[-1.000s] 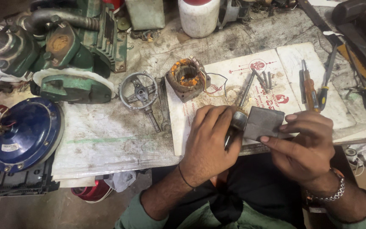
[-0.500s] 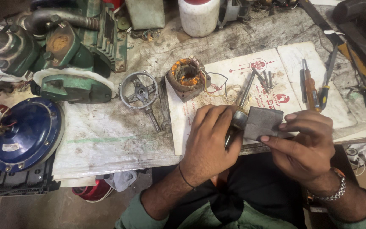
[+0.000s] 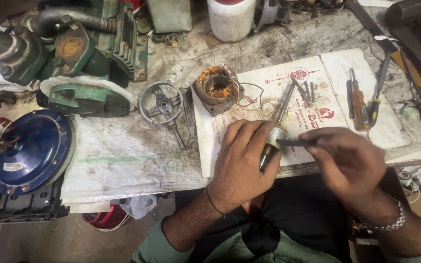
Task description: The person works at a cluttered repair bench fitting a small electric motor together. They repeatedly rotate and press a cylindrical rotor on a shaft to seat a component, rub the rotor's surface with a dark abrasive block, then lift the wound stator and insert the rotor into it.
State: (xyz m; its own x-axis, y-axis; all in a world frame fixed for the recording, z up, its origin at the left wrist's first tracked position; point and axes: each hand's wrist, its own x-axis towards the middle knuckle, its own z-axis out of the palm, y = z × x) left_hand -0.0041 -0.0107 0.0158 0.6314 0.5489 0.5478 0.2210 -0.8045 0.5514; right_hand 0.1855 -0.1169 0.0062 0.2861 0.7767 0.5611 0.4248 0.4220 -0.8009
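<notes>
My left hand is wrapped around a small motor rotor, whose thin shaft sticks out away from me over the paper. My right hand pinches a thin grey sheet, seen edge-on, with its end touching the rotor. Both hands hover over the near edge of the bench. A stator with copper windings lies just beyond my left hand on a stained white paper.
A spoked round metal cover, a green pump body and a blue round housing lie to the left. Screwdrivers and loose bolts rest at the right. A white container stands at the back.
The grey sheet, earlier flat toward the camera, is now turned edge-on against the rotor. My right hand has rotated and shifted slightly; my left hand has stayed on the rotor.
</notes>
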